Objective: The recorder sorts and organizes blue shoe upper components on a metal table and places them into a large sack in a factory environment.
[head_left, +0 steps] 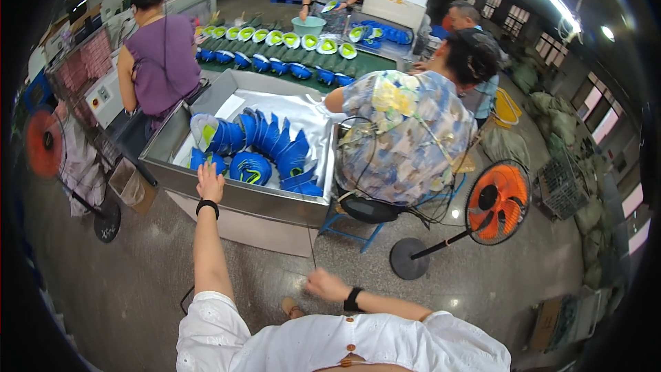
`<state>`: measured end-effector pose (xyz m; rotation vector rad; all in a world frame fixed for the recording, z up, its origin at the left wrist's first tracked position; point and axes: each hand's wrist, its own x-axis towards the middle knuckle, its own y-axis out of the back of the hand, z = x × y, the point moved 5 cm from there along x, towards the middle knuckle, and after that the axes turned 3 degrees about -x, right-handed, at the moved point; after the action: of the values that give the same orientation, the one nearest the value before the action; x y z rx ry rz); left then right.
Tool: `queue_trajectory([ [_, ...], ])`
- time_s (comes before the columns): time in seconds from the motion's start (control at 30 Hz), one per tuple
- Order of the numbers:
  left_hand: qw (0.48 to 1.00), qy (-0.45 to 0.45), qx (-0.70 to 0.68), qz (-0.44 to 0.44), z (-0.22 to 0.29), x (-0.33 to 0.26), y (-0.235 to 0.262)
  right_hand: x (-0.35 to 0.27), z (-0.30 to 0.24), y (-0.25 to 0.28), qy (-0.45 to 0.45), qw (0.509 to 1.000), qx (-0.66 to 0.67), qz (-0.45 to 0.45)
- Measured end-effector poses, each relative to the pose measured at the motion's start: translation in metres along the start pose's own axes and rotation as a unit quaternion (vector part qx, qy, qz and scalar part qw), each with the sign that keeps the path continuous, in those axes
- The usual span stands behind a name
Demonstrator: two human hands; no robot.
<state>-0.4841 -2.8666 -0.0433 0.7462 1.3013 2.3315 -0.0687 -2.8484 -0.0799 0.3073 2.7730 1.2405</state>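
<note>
My left hand (210, 183) reaches over the near rim of a metal bin (237, 194), its fingers spread. Just beyond the fingertips lies a small blue shoe upper (206, 159); whether they touch it I cannot tell. Inside the bin, a curved row of nested blue shoe uppers (265, 136) rests on a white lining (310, 111). A blue upper with lime markings (250, 168) sits beside the row, and a whitish one with lime (204, 129) is at its left end. Low in front of my body, my right hand (328, 284) is curled closed, with nothing visible in it.
Beyond the bin runs a green conveyor (375, 62) with rows of lime and blue shoe parts. One person (162, 62) stands left, another (413, 124) sits right, and others work farther back. Orange fans (497, 202) (45, 141) stand on both sides. A waste bin (129, 182) stands left.
</note>
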Motion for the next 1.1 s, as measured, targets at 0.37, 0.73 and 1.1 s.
queue_trajectory([
  [0.37, 0.711, -0.306, 0.376, -0.509, 0.006, -0.312, -0.245, -0.511, 0.09, -0.059, -0.642, 0.751, 0.095, -0.117],
  [0.73, 0.439, -0.622, -0.236, -0.604, 0.578, -0.756, -0.125, -0.651, 0.108, 0.005, -0.461, 0.744, 0.056, 0.481],
  [1.1, 0.4, -0.356, -0.304, -0.788, 0.722, -0.766, -0.218, -0.722, 0.196, 0.195, -0.332, 0.853, -0.091, 0.393],
])
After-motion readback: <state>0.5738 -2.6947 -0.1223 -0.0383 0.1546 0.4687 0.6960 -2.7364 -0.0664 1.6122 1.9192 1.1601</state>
